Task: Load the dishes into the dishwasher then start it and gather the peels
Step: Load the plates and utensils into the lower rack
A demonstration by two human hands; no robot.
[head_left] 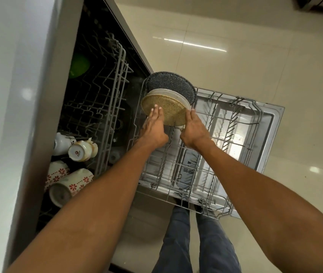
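Observation:
A tan speckled plate (173,109) stands on edge at the back of the pulled-out lower rack (211,154), leaning against a dark speckled plate (172,83) behind it. My left hand (154,125) lies flat against the tan plate's face with straight fingers. My right hand (193,129) grips the plate's right rim. The dishwasher (62,56) stands open, its door (268,123) folded down under the rack.
The upper rack (105,99) holds several cups at its near end, among them a flowered mug (72,186) and a white cup (82,150). A green bowl (79,66) sits deeper inside. Tiled floor (255,56) lies beyond; my legs (196,243) stand by the door.

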